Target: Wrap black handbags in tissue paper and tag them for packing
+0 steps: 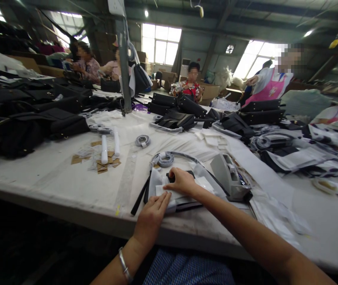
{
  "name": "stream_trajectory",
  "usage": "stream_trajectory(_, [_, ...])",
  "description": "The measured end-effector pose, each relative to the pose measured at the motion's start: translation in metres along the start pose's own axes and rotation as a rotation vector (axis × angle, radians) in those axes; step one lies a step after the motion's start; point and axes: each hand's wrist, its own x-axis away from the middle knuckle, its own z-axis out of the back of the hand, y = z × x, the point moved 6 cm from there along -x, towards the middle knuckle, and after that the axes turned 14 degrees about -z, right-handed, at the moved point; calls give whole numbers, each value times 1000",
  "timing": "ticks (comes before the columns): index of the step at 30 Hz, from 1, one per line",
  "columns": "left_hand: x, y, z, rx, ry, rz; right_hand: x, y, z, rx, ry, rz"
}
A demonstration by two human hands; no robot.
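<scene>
A black strap part wrapped in white paper [183, 194] lies near the front edge of the long white table [53, 178]. My left hand [152, 215] rests on its near end, fingers flat and together, pressing the paper down. My right hand [182, 181] lies on top of the bundle, fingers curled down over the paper and a black piece. A black strap [141, 196] runs out from under the paper to the left. A grey tape dispenser [230, 178] stands just right of my right hand.
Coiled grey straps [165, 159] lie beyond the bundle, with two white tubes [109, 146] and brown card pieces to the left. Black bags are piled at far left [23, 118] and centre [177, 113]. Plastic sleeves clutter the right. Other people work at the far side.
</scene>
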Motion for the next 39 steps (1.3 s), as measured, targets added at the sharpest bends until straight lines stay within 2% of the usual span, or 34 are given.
stream_trajectory(6, [2, 0, -3, 8, 3, 23, -17, -2, 0, 44, -130, -5])
stream_trajectory(13, [4, -3, -10, 34, -70, 102, -52, -20, 1, 206, -402, -1])
stream_trajectory(18, [4, -2, -9, 52, -105, 130, -65, -30, -2, 237, -575, -13])
stream_trajectory(21, [5, -2, -8, 66, -92, 134, -70, -27, 2, 183, -503, -31])
stream_trajectory(25, [5, -2, -6, 58, -43, 154, -67, -9, 16, 15, -183, -27])
stream_trajectory(29, [7, -2, -6, 58, -13, 189, -37, 26, 38, -203, 72, 53])
stream_trajectory(32, [10, -4, -8, 63, -23, 196, -5, 76, 71, -305, 215, 46])
stream_trajectory(36, [14, -9, -12, 48, -29, 150, 36, 173, 123, -360, 411, -210])
stream_trajectory(39, [15, -10, -14, 31, -23, 98, 57, 237, 136, -369, 446, -425])
